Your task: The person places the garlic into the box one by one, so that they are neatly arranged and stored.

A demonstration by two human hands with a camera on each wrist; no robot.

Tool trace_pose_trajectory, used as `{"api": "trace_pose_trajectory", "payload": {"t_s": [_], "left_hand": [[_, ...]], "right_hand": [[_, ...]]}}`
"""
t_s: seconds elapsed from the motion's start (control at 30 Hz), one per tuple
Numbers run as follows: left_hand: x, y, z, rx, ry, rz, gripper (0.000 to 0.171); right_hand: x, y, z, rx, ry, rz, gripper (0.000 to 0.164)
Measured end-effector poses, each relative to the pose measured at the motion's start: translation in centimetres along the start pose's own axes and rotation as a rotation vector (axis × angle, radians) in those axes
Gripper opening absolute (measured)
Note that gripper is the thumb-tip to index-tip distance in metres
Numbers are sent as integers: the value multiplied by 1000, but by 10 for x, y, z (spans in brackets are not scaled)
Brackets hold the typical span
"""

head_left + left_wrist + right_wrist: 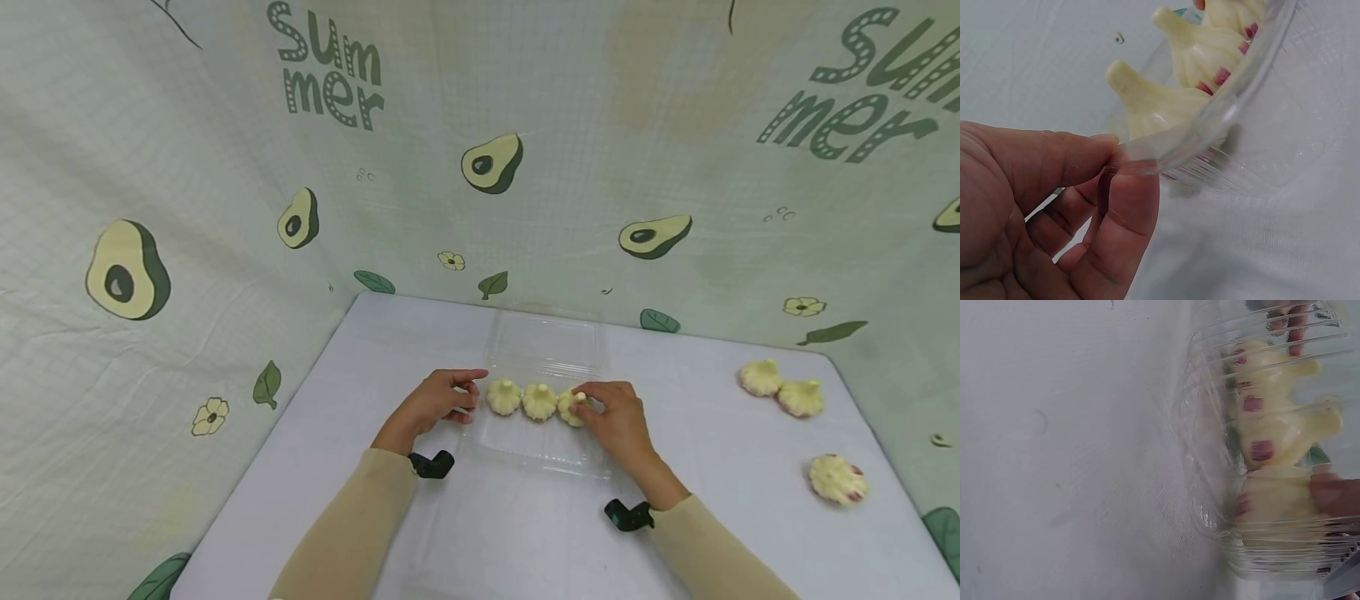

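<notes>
A clear plastic clamshell box [525, 457] lies on the table with three pale garlic bulbs in a row inside it. My left hand [435, 402] pinches the box's left rim [1210, 128] between thumb and fingers, beside the left bulb [503, 397]. The middle bulb [539, 402] stands stem up, untouched. At the row's right end, my right hand [621, 423] grips the third garlic bulb [567, 408] with thumb and fingertips. Through the clear wall in the right wrist view, purple patches show on the bulbs [1275, 434].
The box's lid [547, 340] lies folded back toward the printed cloth wall [555, 250]. Two more garlic bulbs [761, 377] sit together at the table's far right. Nearer me on that side is another bulb [837, 479] with purple marks. White cloth covers the table [495, 542].
</notes>
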State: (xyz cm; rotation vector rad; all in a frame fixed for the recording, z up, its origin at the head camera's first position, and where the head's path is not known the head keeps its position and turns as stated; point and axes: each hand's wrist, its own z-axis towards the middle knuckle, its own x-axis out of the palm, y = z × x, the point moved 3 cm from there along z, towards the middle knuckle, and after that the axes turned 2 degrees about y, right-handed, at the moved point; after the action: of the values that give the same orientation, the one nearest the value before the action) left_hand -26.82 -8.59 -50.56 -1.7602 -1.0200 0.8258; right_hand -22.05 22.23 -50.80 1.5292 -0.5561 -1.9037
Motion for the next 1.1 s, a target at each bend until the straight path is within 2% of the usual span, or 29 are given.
{"api": "trace_pose_trajectory", "payload": {"t_s": [0.2, 0.5, 0.83, 1.1], "left_hand": [[0, 1, -1, -9, -11, -5, 56], [0, 1, -1, -8, -12, -16, 56], [0, 0, 0, -10, -9, -24, 57], [0, 2, 2, -2, -6, -26, 56]], "right_hand": [[1, -1, 1, -29, -13, -12, 19], [2, -3, 0, -21, -16, -12, 19], [2, -3, 1, 22, 26, 0, 31], [2, -3, 2, 22, 34, -5, 36]]}}
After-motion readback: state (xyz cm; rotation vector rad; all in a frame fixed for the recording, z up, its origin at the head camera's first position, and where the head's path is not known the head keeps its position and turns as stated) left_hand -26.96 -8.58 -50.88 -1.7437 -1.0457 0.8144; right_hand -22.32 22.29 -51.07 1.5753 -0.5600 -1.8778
